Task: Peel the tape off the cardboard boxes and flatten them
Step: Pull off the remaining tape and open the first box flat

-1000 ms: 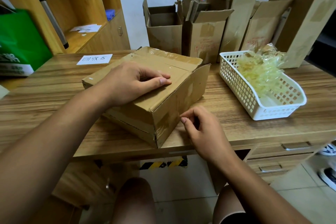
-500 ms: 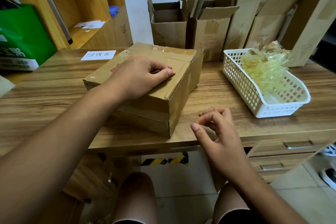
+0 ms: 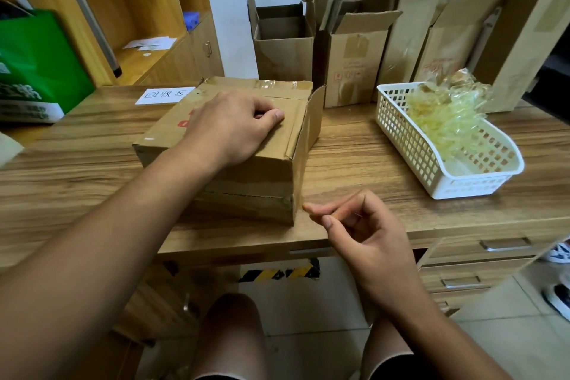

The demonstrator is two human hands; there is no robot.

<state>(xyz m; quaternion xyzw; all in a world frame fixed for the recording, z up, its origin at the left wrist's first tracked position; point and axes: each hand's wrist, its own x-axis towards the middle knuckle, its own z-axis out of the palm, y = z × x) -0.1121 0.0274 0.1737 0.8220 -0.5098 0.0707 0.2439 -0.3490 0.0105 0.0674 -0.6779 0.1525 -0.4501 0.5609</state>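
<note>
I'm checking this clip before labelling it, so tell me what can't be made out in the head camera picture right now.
All from the head view:
Red print on the cardboard box: mostly covered by the left hand.
Left fingers: tucked under the hand, so any grip on a flap is hidden.
Right hand: whether its curled fingers pinch clear tape, too thin to tell.
Box's far side: hidden by the box itself.

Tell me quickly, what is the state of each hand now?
Left hand: closed, curled fingers resting on the cardboard box, gripping nothing visible.
Right hand: thumb and forefinger pinched together; whether it holds tape cannot be told.
</note>
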